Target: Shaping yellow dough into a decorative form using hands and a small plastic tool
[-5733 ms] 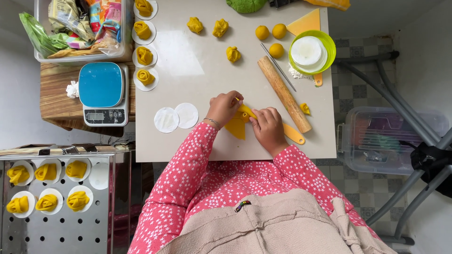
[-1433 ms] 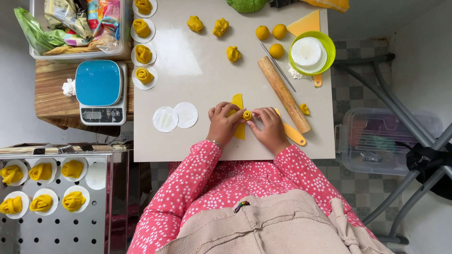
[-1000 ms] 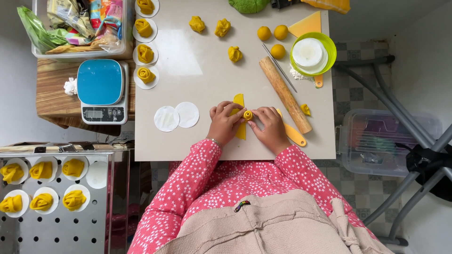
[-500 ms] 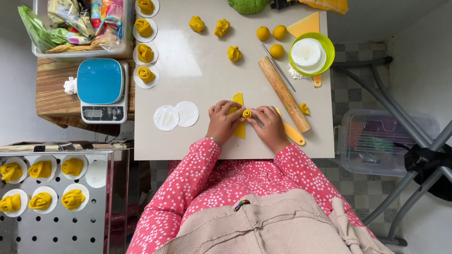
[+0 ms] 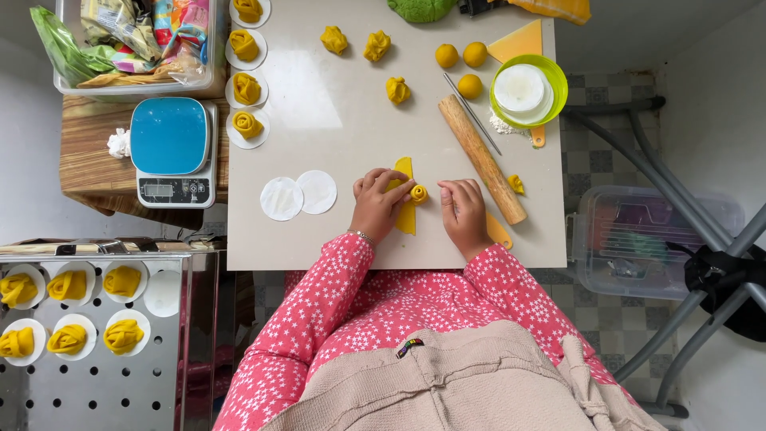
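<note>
- Head view: a small rolled yellow dough spiral (image 5: 418, 193) sits on the white desk (image 5: 335, 104) at lower centre of the frame, at the end of a flat yellow dough strip (image 5: 406, 209) that runs beneath the left hand.
- Left hand (image 5: 378, 206) curls over the strip, its fingertips touching the spiral; its grip is a light pinch on the roll, not a clench.
- Right hand (image 5: 463, 214) lies just beside the spiral on the right, fingers bent and resting on the desk; its grip is released and holds nothing.
- To roll well, the judgement is that pressure should stay gentle and even, so the layers stay distinct and the strip does not tear or smear on the desk.
- Two white paper rounds (image 5: 299, 195) lie left of the left hand, overlapping a little.
- One wooden rolling pin (image 5: 482, 158) lies slantwise right of the right hand, and a thin metal rod (image 5: 472, 113) lies beside it.
- Three dough balls (image 5: 463, 65) sit at upper right; three loose shaped pieces (image 5: 369, 56) lie at upper centre.
- Three shaped pieces on paper (image 5: 246, 80) line the desk's upper left edge.
- One blue kitchen scale (image 5: 171, 152) stands further left.
- Six shaped pieces (image 5: 68, 307) rest on the perforated steel tray (image 5: 96, 383) at lower left.
</note>
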